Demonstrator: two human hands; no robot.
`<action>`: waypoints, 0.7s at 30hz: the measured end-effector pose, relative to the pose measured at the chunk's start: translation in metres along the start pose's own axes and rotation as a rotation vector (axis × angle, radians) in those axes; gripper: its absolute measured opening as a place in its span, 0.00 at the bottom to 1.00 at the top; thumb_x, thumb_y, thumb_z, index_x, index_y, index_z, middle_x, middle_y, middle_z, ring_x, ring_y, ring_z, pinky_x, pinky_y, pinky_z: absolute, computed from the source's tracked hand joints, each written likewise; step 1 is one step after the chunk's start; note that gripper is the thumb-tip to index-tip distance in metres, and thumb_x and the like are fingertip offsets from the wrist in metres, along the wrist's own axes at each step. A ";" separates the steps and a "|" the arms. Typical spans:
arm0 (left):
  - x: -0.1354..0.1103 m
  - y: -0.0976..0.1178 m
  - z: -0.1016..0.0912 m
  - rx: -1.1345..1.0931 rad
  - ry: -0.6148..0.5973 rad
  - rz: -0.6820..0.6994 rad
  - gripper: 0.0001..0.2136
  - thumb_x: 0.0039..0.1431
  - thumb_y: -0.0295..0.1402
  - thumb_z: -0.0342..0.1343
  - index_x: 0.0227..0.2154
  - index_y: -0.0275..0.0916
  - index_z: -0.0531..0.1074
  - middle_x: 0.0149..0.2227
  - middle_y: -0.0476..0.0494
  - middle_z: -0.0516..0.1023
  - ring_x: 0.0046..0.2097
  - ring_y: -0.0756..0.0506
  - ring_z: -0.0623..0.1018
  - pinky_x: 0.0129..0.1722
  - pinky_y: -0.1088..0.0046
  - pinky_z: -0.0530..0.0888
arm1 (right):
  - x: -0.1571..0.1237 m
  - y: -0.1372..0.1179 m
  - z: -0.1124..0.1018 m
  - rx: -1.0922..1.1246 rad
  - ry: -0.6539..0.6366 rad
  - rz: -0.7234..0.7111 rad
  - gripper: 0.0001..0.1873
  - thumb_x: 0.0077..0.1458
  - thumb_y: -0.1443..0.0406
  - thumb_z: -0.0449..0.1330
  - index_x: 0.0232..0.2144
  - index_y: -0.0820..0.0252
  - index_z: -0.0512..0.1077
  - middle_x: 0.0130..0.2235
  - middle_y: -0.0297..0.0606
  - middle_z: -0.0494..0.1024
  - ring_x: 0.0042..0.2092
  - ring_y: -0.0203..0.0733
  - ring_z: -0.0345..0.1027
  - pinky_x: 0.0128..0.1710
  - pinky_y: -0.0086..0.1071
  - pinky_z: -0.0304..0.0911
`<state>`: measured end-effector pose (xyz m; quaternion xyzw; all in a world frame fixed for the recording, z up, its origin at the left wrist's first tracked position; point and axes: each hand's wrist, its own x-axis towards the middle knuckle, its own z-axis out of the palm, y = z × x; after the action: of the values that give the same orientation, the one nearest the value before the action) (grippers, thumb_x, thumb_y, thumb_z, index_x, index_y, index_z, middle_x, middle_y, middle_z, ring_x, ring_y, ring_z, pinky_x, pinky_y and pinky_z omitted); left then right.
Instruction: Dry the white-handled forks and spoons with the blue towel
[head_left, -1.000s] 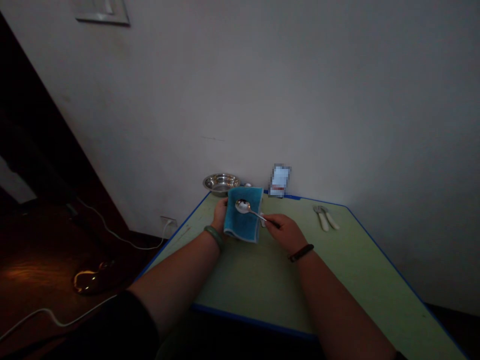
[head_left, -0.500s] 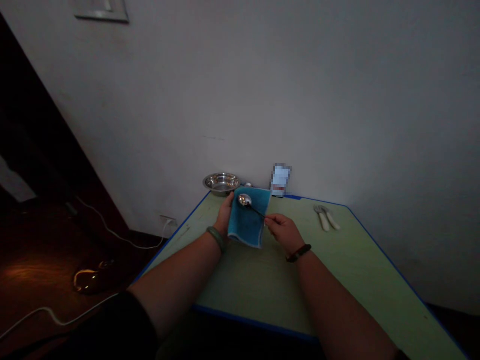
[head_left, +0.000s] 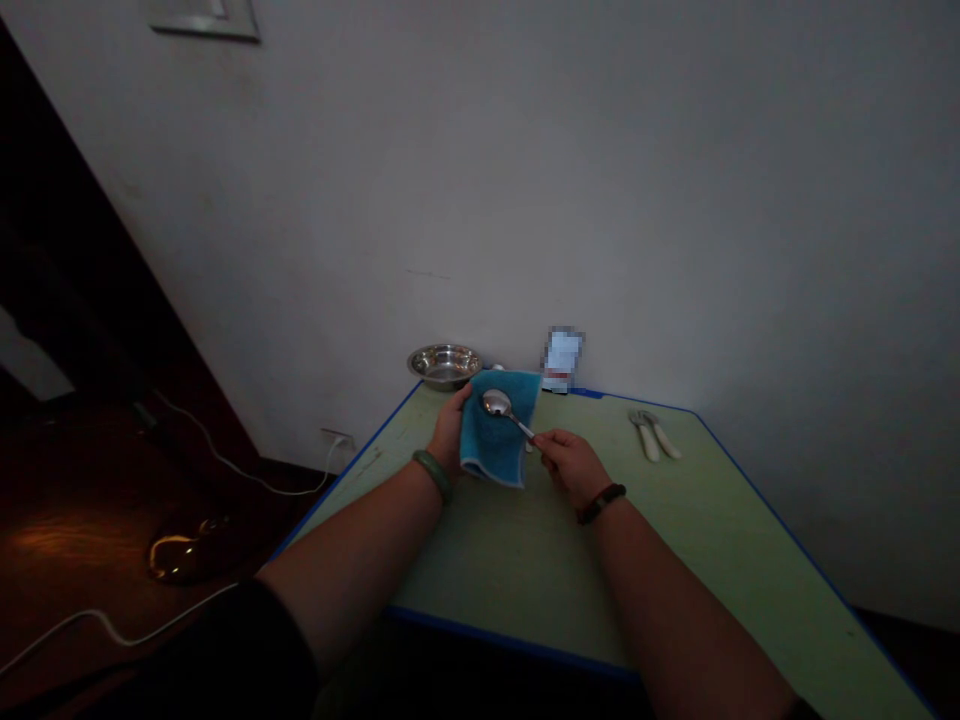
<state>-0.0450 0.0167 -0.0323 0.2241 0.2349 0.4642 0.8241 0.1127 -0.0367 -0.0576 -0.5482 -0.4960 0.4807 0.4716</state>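
My left hand (head_left: pixel 450 428) holds a blue cloth (head_left: pixel 495 445) with a pale edge; its fingers pass behind the cloth and are mostly hidden. In front of the cloth is a metal spoon (head_left: pixel 496 403), its bowl toward the upper left. The end of the spoon's handle is pinched by my right hand (head_left: pixel 566 462). Whether the spoon's bowl touches the cloth I cannot tell.
A shiny metal bowl (head_left: pixel 445 368) stands at the table's far left corner. A phone-like blurred screen (head_left: pixel 562 357) leans on the wall. Two utensils with pale handles (head_left: pixel 655 438) lie at the right of the green table (head_left: pixel 510 570), which has a blue edge.
The spoon has turned a little in my right hand and its bowl has shifted slightly right. The cloth's lower edge has risen a bit. My left hand has barely moved.
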 end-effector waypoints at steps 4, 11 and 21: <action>0.002 0.001 -0.002 0.019 0.043 -0.026 0.21 0.51 0.41 0.43 0.40 0.31 0.68 0.28 0.38 0.77 0.34 0.39 0.75 0.40 0.58 0.67 | 0.003 0.002 -0.001 -0.015 0.033 -0.026 0.16 0.39 0.54 0.56 0.26 0.62 0.69 0.15 0.25 0.57 0.15 0.26 0.45 0.15 0.25 0.40; 0.000 0.001 0.003 0.068 0.101 -0.076 0.20 0.50 0.39 0.44 0.41 0.29 0.68 0.26 0.39 0.77 0.30 0.40 0.75 0.38 0.60 0.68 | 0.007 0.007 -0.001 -0.057 0.103 -0.073 0.15 0.39 0.54 0.56 0.23 0.61 0.67 0.16 0.26 0.59 0.16 0.27 0.48 0.16 0.25 0.43; -0.001 0.004 0.003 0.047 0.102 -0.051 0.19 0.50 0.38 0.44 0.41 0.31 0.68 0.26 0.40 0.77 0.32 0.39 0.75 0.39 0.59 0.68 | 0.003 0.004 0.001 -0.021 0.078 -0.047 0.16 0.39 0.53 0.56 0.23 0.61 0.66 0.15 0.25 0.56 0.15 0.26 0.45 0.15 0.26 0.41</action>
<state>-0.0460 0.0175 -0.0277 0.2137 0.2930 0.4481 0.8171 0.1126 -0.0335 -0.0621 -0.5596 -0.4949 0.4424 0.4962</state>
